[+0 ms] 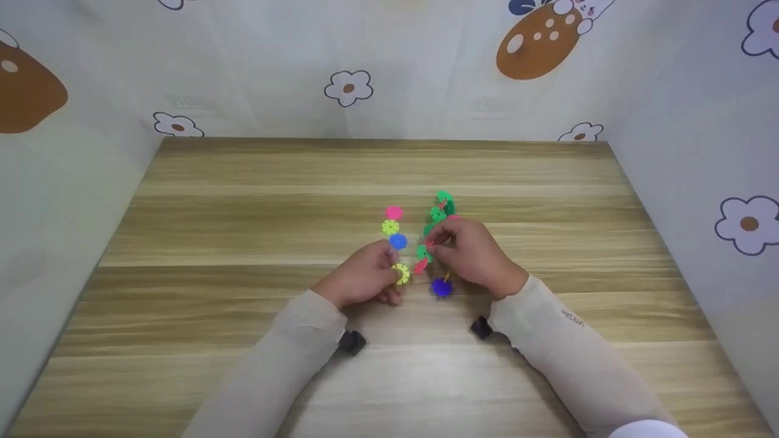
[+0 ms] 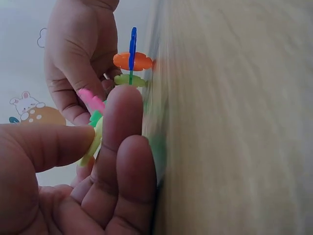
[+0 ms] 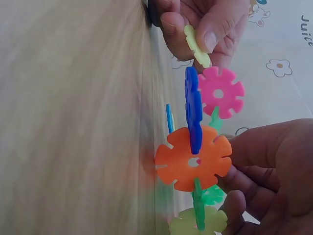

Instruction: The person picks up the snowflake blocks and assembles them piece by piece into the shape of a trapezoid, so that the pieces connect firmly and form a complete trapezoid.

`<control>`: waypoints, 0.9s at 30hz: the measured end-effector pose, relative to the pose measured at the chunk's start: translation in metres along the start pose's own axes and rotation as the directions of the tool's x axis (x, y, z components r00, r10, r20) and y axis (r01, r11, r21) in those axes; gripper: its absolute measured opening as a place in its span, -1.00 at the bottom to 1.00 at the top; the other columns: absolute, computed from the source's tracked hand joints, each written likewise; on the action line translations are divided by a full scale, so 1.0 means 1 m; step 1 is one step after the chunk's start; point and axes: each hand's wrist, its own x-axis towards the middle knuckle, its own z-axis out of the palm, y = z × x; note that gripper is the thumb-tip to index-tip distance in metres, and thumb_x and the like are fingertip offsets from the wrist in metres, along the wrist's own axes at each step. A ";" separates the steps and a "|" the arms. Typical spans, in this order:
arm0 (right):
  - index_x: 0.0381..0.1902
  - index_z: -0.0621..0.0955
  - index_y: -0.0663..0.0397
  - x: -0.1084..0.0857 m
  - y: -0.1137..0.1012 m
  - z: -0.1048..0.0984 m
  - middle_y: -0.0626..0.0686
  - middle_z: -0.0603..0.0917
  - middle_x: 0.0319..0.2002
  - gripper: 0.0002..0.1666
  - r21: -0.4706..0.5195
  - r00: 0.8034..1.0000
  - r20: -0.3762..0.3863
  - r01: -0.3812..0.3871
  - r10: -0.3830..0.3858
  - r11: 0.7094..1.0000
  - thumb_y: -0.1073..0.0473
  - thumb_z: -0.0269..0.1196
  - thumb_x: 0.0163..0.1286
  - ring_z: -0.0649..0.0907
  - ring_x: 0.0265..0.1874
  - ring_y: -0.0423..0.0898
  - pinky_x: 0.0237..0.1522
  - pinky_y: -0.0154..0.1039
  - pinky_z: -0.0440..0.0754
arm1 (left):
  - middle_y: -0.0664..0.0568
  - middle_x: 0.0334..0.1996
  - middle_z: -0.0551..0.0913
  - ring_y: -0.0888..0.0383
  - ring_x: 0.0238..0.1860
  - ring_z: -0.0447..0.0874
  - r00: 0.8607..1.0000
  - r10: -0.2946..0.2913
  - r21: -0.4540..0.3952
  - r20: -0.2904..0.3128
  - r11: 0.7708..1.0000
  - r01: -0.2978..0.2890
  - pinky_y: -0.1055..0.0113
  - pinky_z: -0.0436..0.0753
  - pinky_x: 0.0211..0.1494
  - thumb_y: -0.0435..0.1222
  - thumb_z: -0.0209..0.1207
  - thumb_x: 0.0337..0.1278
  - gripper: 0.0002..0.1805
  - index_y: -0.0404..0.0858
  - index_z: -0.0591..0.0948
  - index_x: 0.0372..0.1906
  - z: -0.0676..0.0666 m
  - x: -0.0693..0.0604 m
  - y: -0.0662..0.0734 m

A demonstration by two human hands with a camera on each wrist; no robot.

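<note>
My left hand (image 1: 364, 274) pinches a yellow notched plastic disc (image 1: 401, 274) between thumb and fingers; the left wrist view shows the thumb pressing its face. My right hand (image 1: 478, 252) holds a linked chain of slotted discs, gripping among its green (image 1: 437, 213) and pink pieces. A dark blue disc (image 1: 442, 288) stands at the chain's near end, slotted into an orange disc (image 3: 193, 164). In the right wrist view, a pink disc (image 3: 222, 93) of the chain is close to the yellow one; whether they touch, I cannot tell. Fingers hide part of the chain.
Beyond the left hand, a loose pink disc (image 1: 394, 213), a yellow disc (image 1: 390, 227) and a lighter blue disc (image 1: 398, 242) lie in a row on the wood-grain table (image 1: 255, 201). Patterned white walls (image 1: 420, 91) stand at the back and both sides.
</note>
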 end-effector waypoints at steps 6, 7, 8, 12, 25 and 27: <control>-0.15 0.77 0.06 0.000 -0.001 0.001 0.01 0.78 -0.18 -0.91 0.035 1.000 -0.022 0.010 -0.009 0.999 0.28 0.41 0.40 0.72 -0.13 -0.05 -0.11 -0.17 0.68 | -0.14 -0.43 0.77 0.07 -0.47 0.83 1.000 -0.005 -0.033 0.013 0.999 0.005 0.23 0.80 -0.30 -0.44 0.08 0.48 -0.88 -0.28 0.36 -0.09 0.005 -0.001 0.002; -0.15 0.77 0.06 0.000 -0.001 0.001 0.01 0.78 -0.18 -0.91 0.041 1.000 -0.022 0.009 -0.008 0.999 0.28 0.41 0.40 0.72 -0.13 -0.05 -0.11 -0.17 0.68 | -0.14 -0.43 0.78 0.07 -0.47 0.83 1.000 -0.010 -0.041 0.015 0.999 0.011 0.22 0.81 -0.29 -0.44 0.07 0.49 -0.88 -0.27 0.35 -0.08 0.006 -0.001 0.002; -0.16 0.77 0.05 0.000 -0.001 0.001 0.00 0.78 -0.19 -0.91 0.044 1.000 -0.023 0.006 -0.005 0.999 0.28 0.41 0.40 0.72 -0.14 -0.06 -0.12 -0.17 0.68 | -0.15 -0.43 0.78 0.07 -0.47 0.82 1.000 -0.011 -0.046 0.017 0.999 0.011 0.21 0.82 -0.28 -0.44 0.06 0.49 -0.88 -0.27 0.34 -0.08 0.007 -0.001 0.002; -0.17 0.77 0.05 0.000 -0.003 0.002 0.00 0.78 -0.20 -0.91 0.045 1.000 -0.021 0.003 -0.002 0.999 0.29 0.41 0.40 0.71 -0.16 -0.09 -0.16 -0.24 0.67 | -0.16 -0.42 0.79 0.08 -0.46 0.83 1.000 -0.012 -0.056 0.020 0.998 0.014 0.20 0.82 -0.28 -0.43 0.04 0.53 -0.90 -0.26 0.33 -0.09 0.011 -0.001 0.000; -0.12 0.76 0.12 0.000 -0.003 0.003 0.03 0.79 -0.18 -0.86 0.063 1.000 0.007 -0.016 0.015 0.998 0.24 0.41 0.40 0.71 -0.23 -0.09 -0.17 -0.20 0.69 | -0.21 -0.42 0.77 0.05 -0.47 0.81 0.997 -0.054 -0.143 -0.048 0.989 0.047 0.21 0.80 -0.29 -0.44 -0.02 0.51 -0.72 -0.25 0.33 0.20 0.021 0.000 0.002; -0.10 0.77 0.14 0.001 -0.003 0.003 0.04 0.79 -0.16 -0.84 0.072 1.000 0.018 -0.012 0.011 0.997 0.23 0.41 0.40 0.72 -0.21 -0.07 -0.15 -0.19 0.70 | -0.20 -0.41 0.77 0.05 -0.47 0.81 0.997 -0.055 -0.149 -0.048 0.988 0.048 0.21 0.80 -0.28 -0.45 -0.03 0.51 -0.56 -0.20 0.30 0.39 0.022 0.001 0.003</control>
